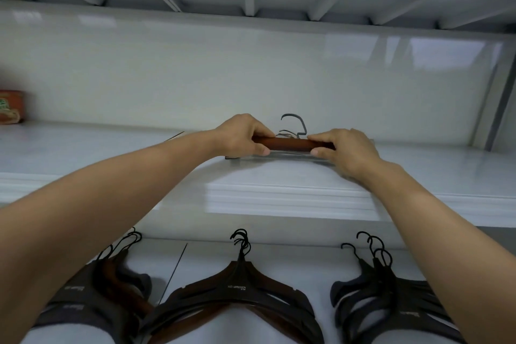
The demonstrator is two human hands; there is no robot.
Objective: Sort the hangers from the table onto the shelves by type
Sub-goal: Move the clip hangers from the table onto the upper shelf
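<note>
Both of my hands hold a brown wooden bar hanger (290, 144) with a grey metal hook over the upper white shelf (111, 148). My left hand (240, 134) pinches its left end and my right hand (343, 148) pinches its right end. The bar sits on top of a small stack of similar hangers whose metal hooks show behind it. On the lower shelf (279, 254) lie three piles of dark shouldered hangers: a left pile (111, 288), a middle pile (240, 290) and a right pile (391, 296).
An orange box (11, 106) stands at the far left of the upper shelf. A white back wall closes off the shelf, and the ribbed underside of another shelf hangs overhead. A grey upright post (497, 109) stands at the right.
</note>
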